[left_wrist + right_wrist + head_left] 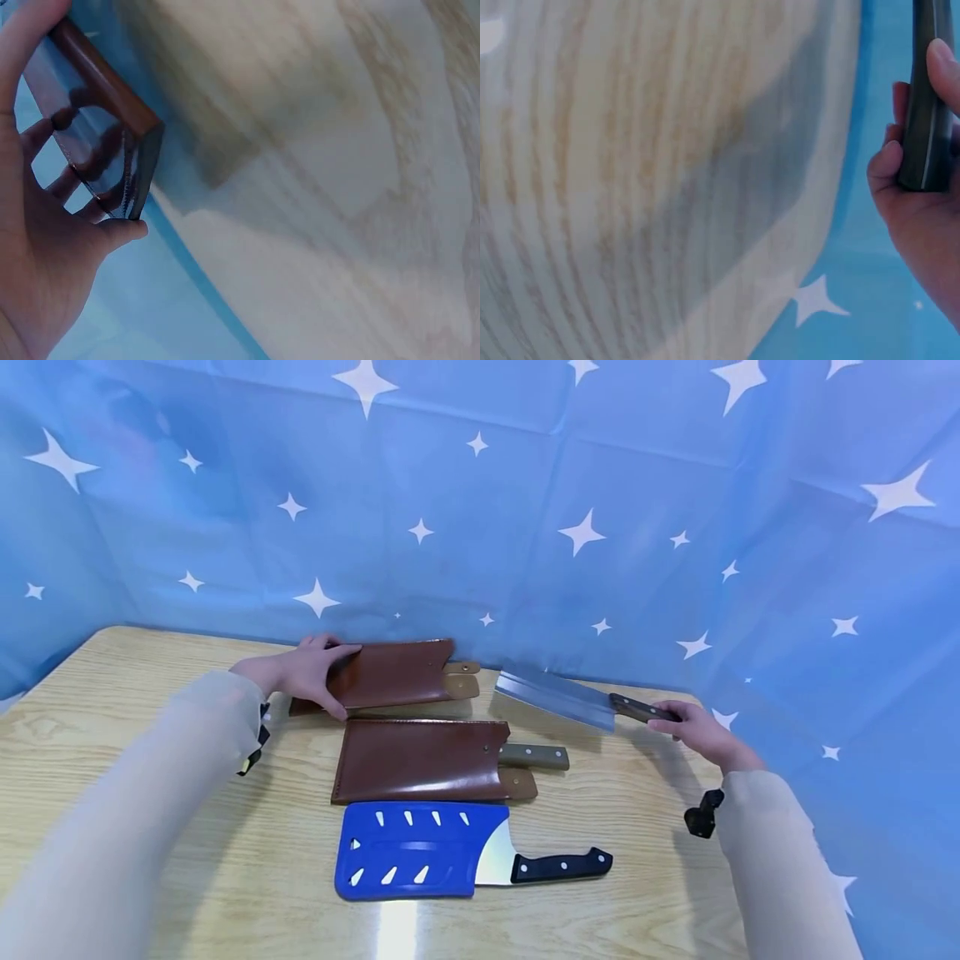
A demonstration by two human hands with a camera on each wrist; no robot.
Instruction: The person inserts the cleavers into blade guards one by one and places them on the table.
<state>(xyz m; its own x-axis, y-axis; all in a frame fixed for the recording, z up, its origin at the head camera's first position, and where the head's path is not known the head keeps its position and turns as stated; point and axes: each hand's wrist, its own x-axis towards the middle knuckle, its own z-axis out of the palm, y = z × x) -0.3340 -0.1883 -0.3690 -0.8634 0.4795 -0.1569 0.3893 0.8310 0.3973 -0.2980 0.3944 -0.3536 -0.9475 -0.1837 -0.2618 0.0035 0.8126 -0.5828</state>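
Note:
At the back of the table my left hand grips a brown leather knife sheath across its closed left end, thumb and fingers at opposite edges. The left wrist view shows the fingers spread along the glossy sheath. The sheath's strap flaps point right, and no handle shows at its mouth. My right hand holds a cleaver by its dark handle. Its broad steel blade points left toward the sheath mouth, with a gap between them. In the right wrist view, thumb and fingers wrap the handle.
In front of the held sheath lies another brown sheath with a riveted knife handle sticking out. Nearer still is a black-handled cleaver in a blue blade cover. A blue star-patterned cloth hangs behind the wooden table.

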